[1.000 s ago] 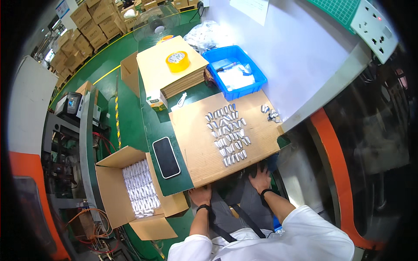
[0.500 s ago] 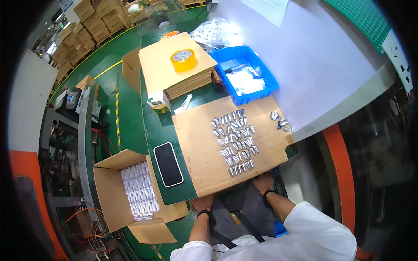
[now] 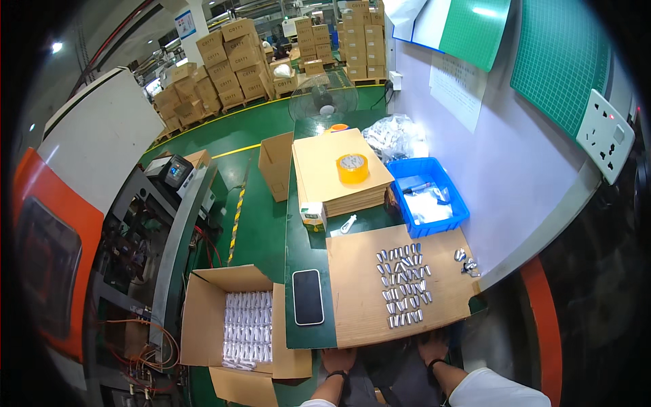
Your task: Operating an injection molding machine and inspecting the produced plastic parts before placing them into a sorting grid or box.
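Note:
My left hand [image 3: 338, 359] and my right hand [image 3: 432, 349] are below the near edge of a brown cardboard sheet [image 3: 356, 298] on the table. That edge hides the fingers of both, and nothing shows in either hand. Rows of small silver metal pieces [image 3: 405, 288], narrow and rounded, lie on the sheet in front of me. A few more shiny metal parts [image 3: 466, 263] rest in a small group at the sheet's right edge. Left of the sheet a phone [image 3: 308, 298] with a dark screen lies on the green table.
An open carton [image 3: 200, 319] of white wrapped pieces [image 3: 247, 329] stands left of the table. Behind the sheet are a blue bin [image 3: 456, 211], stacked cardboard [image 3: 319, 156] with yellow tape [image 3: 352, 169], and a small box [image 3: 313, 216]. A wall [image 3: 505, 173] bounds the right side.
The view has tilted up and swung, so the table sits lower and more of the hall and wall shows. My hands stay by the sheet's near edge; the metal pieces look unmoved.

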`<state>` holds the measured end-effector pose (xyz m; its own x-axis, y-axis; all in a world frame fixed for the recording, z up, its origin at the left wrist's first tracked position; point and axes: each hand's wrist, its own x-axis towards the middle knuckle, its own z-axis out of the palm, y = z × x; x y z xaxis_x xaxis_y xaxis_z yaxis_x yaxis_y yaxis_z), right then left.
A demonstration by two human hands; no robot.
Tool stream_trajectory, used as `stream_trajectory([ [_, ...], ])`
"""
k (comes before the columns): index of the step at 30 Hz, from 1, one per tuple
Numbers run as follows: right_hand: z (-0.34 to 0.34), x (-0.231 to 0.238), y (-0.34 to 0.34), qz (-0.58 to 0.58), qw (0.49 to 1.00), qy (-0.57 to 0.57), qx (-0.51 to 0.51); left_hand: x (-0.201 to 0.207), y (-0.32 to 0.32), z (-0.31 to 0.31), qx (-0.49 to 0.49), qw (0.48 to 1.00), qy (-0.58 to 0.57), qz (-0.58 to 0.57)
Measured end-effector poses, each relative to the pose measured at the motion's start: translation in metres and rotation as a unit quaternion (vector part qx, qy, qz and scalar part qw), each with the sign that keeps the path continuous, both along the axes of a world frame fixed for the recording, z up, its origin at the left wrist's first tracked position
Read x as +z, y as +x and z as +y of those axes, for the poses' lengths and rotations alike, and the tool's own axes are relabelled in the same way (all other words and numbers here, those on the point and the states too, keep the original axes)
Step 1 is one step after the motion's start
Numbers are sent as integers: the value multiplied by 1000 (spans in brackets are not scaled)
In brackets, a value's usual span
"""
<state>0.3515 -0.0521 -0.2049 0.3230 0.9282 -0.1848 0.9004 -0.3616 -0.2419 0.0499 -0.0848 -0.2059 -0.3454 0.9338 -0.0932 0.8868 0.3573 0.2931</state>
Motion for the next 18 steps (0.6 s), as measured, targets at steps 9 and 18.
stream_trajectory([
  [9, 2, 3, 3, 37, 999, -35, -6, -2, 1, -4, -2, 999, 23, 28],
  [18, 1, -3, 3, 4, 999, -34, -4, -5, 1, -1, 14, 1000, -1, 16],
])
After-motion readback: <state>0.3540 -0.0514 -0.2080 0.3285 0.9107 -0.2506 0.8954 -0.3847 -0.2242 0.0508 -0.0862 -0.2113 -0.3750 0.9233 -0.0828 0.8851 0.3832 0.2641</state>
